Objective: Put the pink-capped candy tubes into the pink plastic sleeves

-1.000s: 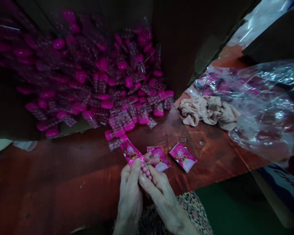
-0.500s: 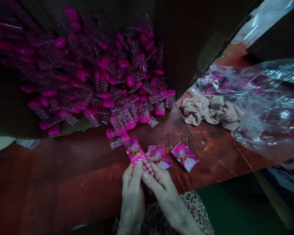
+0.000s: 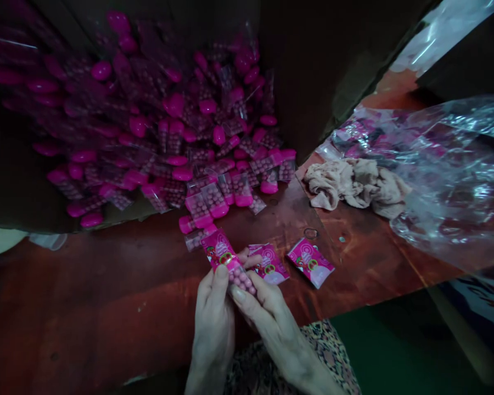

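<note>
Between both hands is a small clear candy container (image 3: 242, 280) of pink balls, its upper part covered by a pink printed sleeve (image 3: 220, 249). My left hand (image 3: 214, 307) pinches the sleeve's lower end, thumb on top. My right hand (image 3: 265, 310) grips the clear lower end, with thumb and forefinger around the balls. Just beyond the right fingers lies a stack of flat pink printed sleeves (image 3: 271, 266), partly covered by them. Another pile of sleeves (image 3: 312, 264) lies to its right. Several filled containers with pink caps (image 3: 201, 211) lie just past the held one.
A large dark cardboard box (image 3: 308, 71) lies open towards me, a heap of pink-capped candy containers (image 3: 177, 126) spilling from it. To the right are a crumpled beige cloth (image 3: 354, 184) and a clear plastic bag (image 3: 456, 181). The red-brown table (image 3: 86, 296) ends near my lap.
Both hands and the held container have shifted slightly left. More of the clear part with balls shows below the sleeve. The surrounding things have stayed put.
</note>
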`<move>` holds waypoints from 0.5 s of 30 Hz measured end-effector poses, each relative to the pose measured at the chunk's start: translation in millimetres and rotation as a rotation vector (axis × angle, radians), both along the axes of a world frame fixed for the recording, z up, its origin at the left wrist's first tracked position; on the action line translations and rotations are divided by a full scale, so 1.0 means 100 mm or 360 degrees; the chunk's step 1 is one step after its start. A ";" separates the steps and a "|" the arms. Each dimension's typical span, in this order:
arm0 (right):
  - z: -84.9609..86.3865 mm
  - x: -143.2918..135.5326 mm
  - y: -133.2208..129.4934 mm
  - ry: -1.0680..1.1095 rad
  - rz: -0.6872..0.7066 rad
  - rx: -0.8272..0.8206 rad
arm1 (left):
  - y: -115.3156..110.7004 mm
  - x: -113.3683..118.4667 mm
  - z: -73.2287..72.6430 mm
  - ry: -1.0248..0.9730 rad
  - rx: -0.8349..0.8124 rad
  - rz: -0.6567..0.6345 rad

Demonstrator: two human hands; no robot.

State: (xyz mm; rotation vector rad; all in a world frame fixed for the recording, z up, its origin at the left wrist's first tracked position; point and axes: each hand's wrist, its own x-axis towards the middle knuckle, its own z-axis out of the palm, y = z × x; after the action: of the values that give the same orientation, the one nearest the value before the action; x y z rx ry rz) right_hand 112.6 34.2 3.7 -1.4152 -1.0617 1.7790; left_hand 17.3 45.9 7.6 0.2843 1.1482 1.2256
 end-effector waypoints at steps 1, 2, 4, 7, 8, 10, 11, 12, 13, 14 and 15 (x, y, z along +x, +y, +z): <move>0.01 -0.02 -0.01 -0.0054 -0.0032 0.0017 | -0.01 0.02 0.00 0.0015 -0.0010 0.0006; 0.02 -0.03 -0.02 -0.0093 -0.0053 0.0021 | -0.01 0.04 0.00 0.0020 -0.0029 0.0006; 0.03 -0.06 -0.02 -0.0132 -0.0048 -0.0013 | -0.02 0.07 0.00 -0.0005 -0.0073 -0.0001; 0.05 -0.08 -0.01 -0.0175 -0.0020 -0.0037 | -0.03 0.06 -0.01 -0.0048 -0.0059 -0.0003; 0.06 -0.07 -0.01 -0.0177 -0.0013 -0.0018 | -0.04 0.05 -0.01 -0.0045 -0.0043 -0.0014; 0.07 -0.04 -0.01 -0.0166 0.0002 0.0018 | -0.07 0.04 -0.01 -0.0044 -0.0039 -0.0047; 0.08 -0.02 -0.01 -0.0156 0.0018 0.0033 | -0.09 0.03 -0.01 -0.0054 -0.0049 -0.0063; 0.09 0.01 0.00 -0.0151 0.0039 0.0047 | -0.10 0.02 0.00 -0.0077 -0.0060 -0.0078; 0.10 0.03 0.00 -0.0159 0.0064 0.0063 | -0.11 0.01 0.00 -0.0114 -0.0070 -0.0089; 0.10 0.05 0.00 -0.0176 0.0097 0.0079 | -0.11 -0.01 0.01 -0.0158 -0.0077 -0.0099; 0.10 0.06 0.01 -0.0201 0.0138 0.0094 | -0.11 -0.02 0.01 -0.0199 -0.0080 -0.0096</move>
State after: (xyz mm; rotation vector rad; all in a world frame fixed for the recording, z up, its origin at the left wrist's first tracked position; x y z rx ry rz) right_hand 118.5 34.9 14.2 -1.4820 -1.2480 1.7221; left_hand 15.2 34.7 9.0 0.2003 1.0537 1.1443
